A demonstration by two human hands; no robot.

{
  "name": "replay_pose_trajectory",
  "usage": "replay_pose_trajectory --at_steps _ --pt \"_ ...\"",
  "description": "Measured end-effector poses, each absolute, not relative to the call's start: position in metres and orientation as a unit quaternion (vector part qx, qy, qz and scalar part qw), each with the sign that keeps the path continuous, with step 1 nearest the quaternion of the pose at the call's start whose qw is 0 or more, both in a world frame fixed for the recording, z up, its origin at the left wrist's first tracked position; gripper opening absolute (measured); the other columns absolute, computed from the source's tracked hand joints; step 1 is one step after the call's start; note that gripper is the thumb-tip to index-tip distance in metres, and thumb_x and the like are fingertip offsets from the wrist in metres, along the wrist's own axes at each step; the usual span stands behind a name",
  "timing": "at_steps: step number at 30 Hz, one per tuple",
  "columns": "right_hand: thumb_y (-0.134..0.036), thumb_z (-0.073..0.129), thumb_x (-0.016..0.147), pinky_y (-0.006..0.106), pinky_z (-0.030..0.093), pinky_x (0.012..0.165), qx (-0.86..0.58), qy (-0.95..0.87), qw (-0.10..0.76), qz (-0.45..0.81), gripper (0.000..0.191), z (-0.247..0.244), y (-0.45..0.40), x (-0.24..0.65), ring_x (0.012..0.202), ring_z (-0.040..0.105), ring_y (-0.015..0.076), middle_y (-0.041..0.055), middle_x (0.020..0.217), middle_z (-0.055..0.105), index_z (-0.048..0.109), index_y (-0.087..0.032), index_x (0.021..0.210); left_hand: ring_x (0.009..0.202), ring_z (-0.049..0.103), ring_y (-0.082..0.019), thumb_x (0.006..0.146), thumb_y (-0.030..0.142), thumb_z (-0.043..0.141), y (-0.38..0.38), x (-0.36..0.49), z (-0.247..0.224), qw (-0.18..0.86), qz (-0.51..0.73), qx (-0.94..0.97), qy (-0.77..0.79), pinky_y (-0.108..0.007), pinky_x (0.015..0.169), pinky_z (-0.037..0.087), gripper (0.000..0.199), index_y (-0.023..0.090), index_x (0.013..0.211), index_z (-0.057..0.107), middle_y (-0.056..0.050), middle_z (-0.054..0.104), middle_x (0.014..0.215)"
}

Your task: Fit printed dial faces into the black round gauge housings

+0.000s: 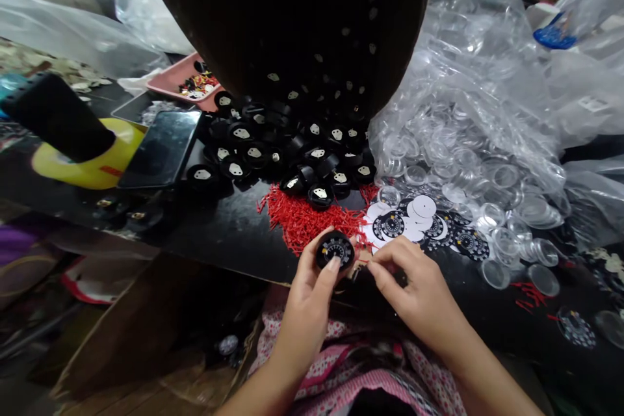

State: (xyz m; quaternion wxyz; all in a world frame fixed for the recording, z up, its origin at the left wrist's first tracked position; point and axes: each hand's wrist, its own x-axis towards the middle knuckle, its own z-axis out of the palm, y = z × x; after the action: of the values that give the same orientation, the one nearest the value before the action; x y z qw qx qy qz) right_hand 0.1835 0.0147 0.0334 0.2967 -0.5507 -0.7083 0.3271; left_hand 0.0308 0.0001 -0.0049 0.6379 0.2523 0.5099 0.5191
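My left hand (308, 292) is closed round a small black round gauge (335, 246) with a printed dial face turned up, the thumb lying on its lower edge. Just to the right, my right hand (416, 279) pinches a thin red needle (363, 262) between thumb and forefinger, beside the gauge and apart from its face. Beyond the hands lies a heap of similar red needles (312, 218). Printed dial discs (392, 225), some white side up, overlap to the right of it. Black round gauge housings (253, 153) are piled behind the red heap.
Clear round covers (504, 175) spill from a plastic bag (468, 58) at right. A large dark container (287, 19) looms at the back. At left are a phone (160, 149), a yellow tape roll (63, 166) and a pink tray (168, 81). A cardboard box (112, 344) stands below the table edge.
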Motion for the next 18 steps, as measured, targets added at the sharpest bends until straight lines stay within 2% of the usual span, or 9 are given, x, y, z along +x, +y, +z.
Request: replay_pose_trajectory --at_steps 2,5,11,18 --pt "-0.022 0.053 0.094 0.033 0.038 0.076 -0.542 -0.701 0.309 0.346 0.012 0.036 0.015 0.183 0.08 0.055 0.0165 0.0002 0.083 0.06 0.06 -0.021 0.085 0.117 0.062 -0.024 0.086 0.036 0.065 0.003 0.034 -0.007 0.662 0.498 0.264 0.494 -0.041 0.104 0.047 0.041 0.03 0.126 0.059 -0.004 0.067 0.126" --pt "-0.021 0.054 0.094 0.034 0.036 0.076 -0.561 -0.709 0.281 0.322 0.013 0.038 0.015 0.182 0.078 0.054 0.0169 0.0007 0.082 0.06 0.062 -0.02 0.084 0.115 0.062 -0.022 0.087 0.036 0.065 0.004 0.04 -0.009 0.685 0.477 0.275 0.476 -0.037 0.103 0.047 0.035 0.029 0.121 0.062 -0.003 0.068 0.123" --pt "-0.021 0.054 0.093 0.033 0.035 0.074 -0.577 -0.709 0.249 0.319 0.014 0.042 0.016 0.186 0.077 0.053 0.017 0.0006 0.081 0.06 0.062 -0.02 0.081 0.116 0.061 -0.02 0.087 0.031 0.065 0.004 0.041 0.0 0.665 0.468 0.324 0.484 -0.031 0.101 0.046 0.029 0.027 0.116 0.064 -0.002 0.069 0.119" --pt "-0.017 0.054 0.093 0.031 0.036 0.072 -0.572 -0.694 0.27 0.343 0.018 0.044 0.011 0.183 0.073 0.053 0.0156 -0.001 0.076 0.06 0.057 -0.02 0.075 0.09 0.066 -0.017 0.083 0.025 0.069 0.003 0.037 0.011 0.623 0.476 0.352 0.512 -0.027 0.086 0.05 0.015 0.024 0.099 0.068 0.0 0.071 0.092"
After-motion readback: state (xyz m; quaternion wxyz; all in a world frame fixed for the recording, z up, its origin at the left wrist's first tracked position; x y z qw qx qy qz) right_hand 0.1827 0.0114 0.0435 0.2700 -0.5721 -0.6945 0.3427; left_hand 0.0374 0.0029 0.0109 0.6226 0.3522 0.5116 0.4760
